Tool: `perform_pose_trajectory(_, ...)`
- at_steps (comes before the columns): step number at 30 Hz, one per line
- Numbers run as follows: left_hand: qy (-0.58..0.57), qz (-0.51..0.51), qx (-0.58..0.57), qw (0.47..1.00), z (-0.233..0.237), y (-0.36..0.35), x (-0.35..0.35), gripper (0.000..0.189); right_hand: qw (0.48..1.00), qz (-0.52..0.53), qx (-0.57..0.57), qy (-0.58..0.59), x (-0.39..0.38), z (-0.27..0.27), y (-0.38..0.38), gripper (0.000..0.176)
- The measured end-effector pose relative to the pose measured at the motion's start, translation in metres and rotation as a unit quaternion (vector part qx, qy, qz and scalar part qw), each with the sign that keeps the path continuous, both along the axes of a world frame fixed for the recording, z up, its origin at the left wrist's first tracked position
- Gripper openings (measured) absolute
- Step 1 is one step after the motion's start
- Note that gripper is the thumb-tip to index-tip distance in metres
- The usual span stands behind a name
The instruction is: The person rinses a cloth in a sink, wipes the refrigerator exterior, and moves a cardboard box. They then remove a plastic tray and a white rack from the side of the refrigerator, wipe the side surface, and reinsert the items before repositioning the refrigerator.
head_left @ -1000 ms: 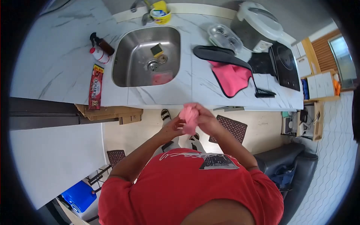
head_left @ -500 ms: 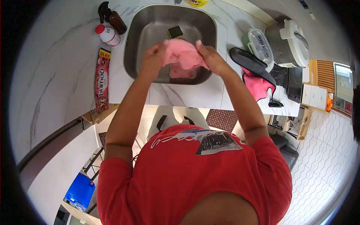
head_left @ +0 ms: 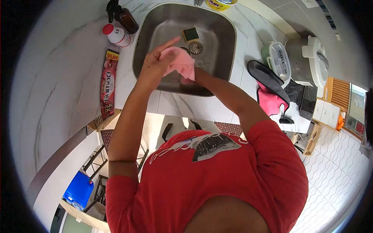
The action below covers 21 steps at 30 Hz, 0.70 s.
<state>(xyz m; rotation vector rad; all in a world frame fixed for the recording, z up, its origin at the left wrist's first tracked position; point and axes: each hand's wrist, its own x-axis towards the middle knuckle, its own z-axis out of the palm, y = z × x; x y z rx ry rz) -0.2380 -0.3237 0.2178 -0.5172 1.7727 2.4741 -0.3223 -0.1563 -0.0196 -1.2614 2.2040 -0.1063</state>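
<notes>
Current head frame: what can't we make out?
- Right hand: head view, fingers mostly hidden by the pink cloth; grip unclear.
- Drain: head view, partly behind that cloth.
- Yellow tub: head view, cut off by top edge.
- Faucet: same view, same edge.

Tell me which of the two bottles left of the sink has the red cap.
The white bottle, nearer the Downy pack: its cap is red, while the brown spray bottle beside it has a black trigger head.

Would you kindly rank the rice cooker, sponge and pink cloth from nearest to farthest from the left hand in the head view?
1. Pink cloth, held by the left hand
2. Sponge, in the sink
3. Rice cooker, at far right
</notes>
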Motion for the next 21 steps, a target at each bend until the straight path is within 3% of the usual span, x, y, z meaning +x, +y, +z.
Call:
perform_pose_trajectory(2, 0.020, -0.011, 0.016, 1.000, -0.010, 0.008, 0.002, 0.038, 0.985, -0.032, -0.052, -0.161, -0.001, 0.039, 0.012, 0.019)
perform_pose_trajectory(3, -0.005, -0.036, 0.041, 0.998, -0.017, 0.014, 0.001, 0.041, 0.985, -0.030, -0.050, -0.163, -0.004, 0.064, 0.017, 0.019)
perform_pose_trajectory(5, -0.028, -0.064, 0.065, 0.995, -0.041, 0.026, -0.002, 0.044, 0.978, -0.084, 0.128, -0.141, -0.016, 0.107, 0.028, 0.028)
perform_pose_trajectory(6, -0.055, -0.079, 0.020, 0.995, -0.063, 0.034, -0.003, 0.043, 0.978, -0.085, 0.128, -0.140, -0.021, 0.102, 0.039, 0.028)
perform_pose_trajectory(8, -0.083, -0.093, -0.026, 0.992, -0.138, 0.055, -0.005, 0.043, 0.994, -0.065, -0.047, -0.068, -0.028, 0.083, 0.061, 0.028)
perform_pose_trajectory(9, -0.046, -0.130, -0.159, 0.978, -0.196, 0.068, -0.010, 0.040, 0.994, -0.066, -0.048, -0.068, -0.028, 0.091, 0.064, 0.028)
perform_pose_trajectory(10, -0.007, -0.165, -0.289, 0.943, -0.224, 0.074, -0.015, 0.038, 0.990, -0.103, -0.062, -0.077, -0.026, 0.108, 0.067, 0.027)
perform_pose_trajectory(11, -0.006, -0.167, -0.289, 0.943, -0.221, 0.083, -0.017, 0.038, 0.984, -0.139, -0.076, -0.086, -0.022, 0.119, 0.072, 0.026)
perform_pose_trajectory(13, 0.012, -0.249, -0.483, 0.839, -0.211, 0.104, -0.019, 0.027, 0.978, -0.169, -0.092, -0.086, -0.018, 0.120, 0.079, 0.023)
perform_pose_trajectory(14, 0.014, -0.251, -0.483, 0.839, -0.207, 0.107, -0.021, 0.027, 0.971, -0.196, -0.108, -0.086, -0.016, 0.121, 0.082, 0.020)
perform_pose_trajectory(16, -0.087, -0.472, -0.531, 0.698, -0.211, 0.108, -0.026, 0.023, 0.961, -0.220, -0.150, -0.077, -0.012, 0.129, 0.086, 0.018)
perform_pose_trajectory(19, -0.039, -0.434, -0.593, 0.677, -0.302, 0.108, -0.035, 0.024, 0.940, -0.260, -0.192, -0.105, -0.008, 0.144, 0.087, 0.016)
perform_pose_trajectory(20, -0.036, -0.437, -0.592, 0.676, -0.300, 0.110, -0.038, 0.024, 0.931, -0.274, -0.193, -0.143, -0.007, 0.146, 0.087, 0.015)
perform_pose_trajectory(21, 0.036, -0.413, -0.559, 0.718, -0.290, 0.109, -0.041, 0.024, 0.931, -0.276, -0.192, -0.142, -0.006, 0.136, 0.088, 0.015)
